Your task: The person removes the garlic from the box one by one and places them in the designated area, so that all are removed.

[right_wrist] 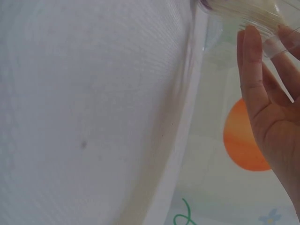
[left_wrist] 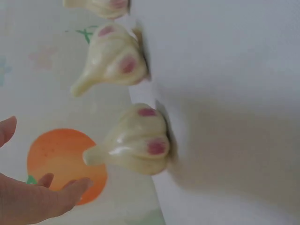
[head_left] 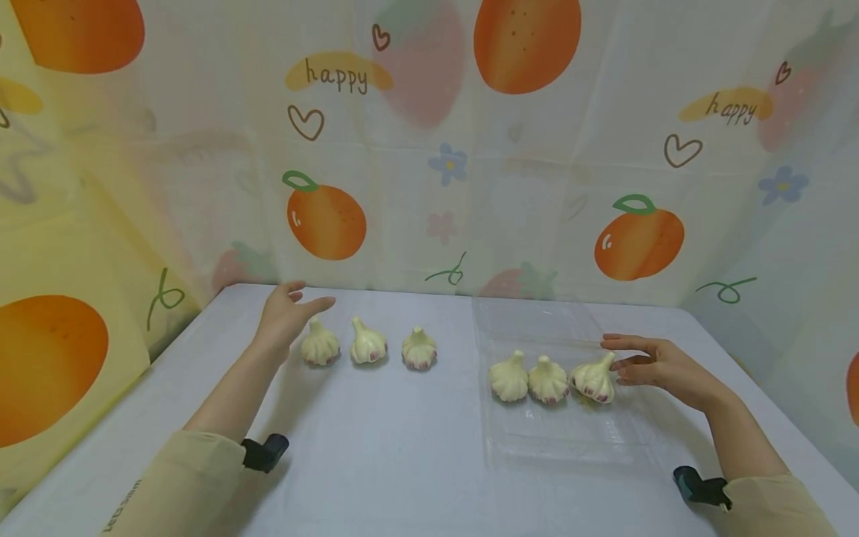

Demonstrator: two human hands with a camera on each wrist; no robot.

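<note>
Hands first: the left hand [head_left: 285,313] hovers with straight, relaxed fingers just above and beside the leftmost garlic bulb [head_left: 320,344], holding nothing. The right hand [head_left: 661,365] lies equally loose beside the rightmost garlic bulb in the tray [head_left: 594,380]; its fingertips sit at that bulb's stem, though whether they touch it I cannot tell. The right wrist view shows those straight fingers [right_wrist: 253,79] against the tray's clear edge.

From largest to smallest: one white table [head_left: 376,447] carries everything. On its right half lies one clear plastic tray [head_left: 537,321], shallow and hard to make out. Garlic bulbs number six in all, cream-white with purplish patches near the base. Three stand in a row in the tray: the one by the right hand, the middle tray bulb [head_left: 548,380] and the left tray bulb [head_left: 508,377], the three just beside one another. Three more stand in a looser row on the bare table at left: the one under the left hand, the second loose bulb [head_left: 368,344] and the third loose bulb [head_left: 419,348].

My judgement on doing this well: take the leftmost loose bulb around its fat body, not the thin stem, since the round base would likely roll. The left wrist view shows that bulb [left_wrist: 133,143] close by the fingers [left_wrist: 65,194], stem toward the hand, so closing from above should seat it firmly. Two wrist cameras [head_left: 265,451] are strapped at the sleeves.
</note>
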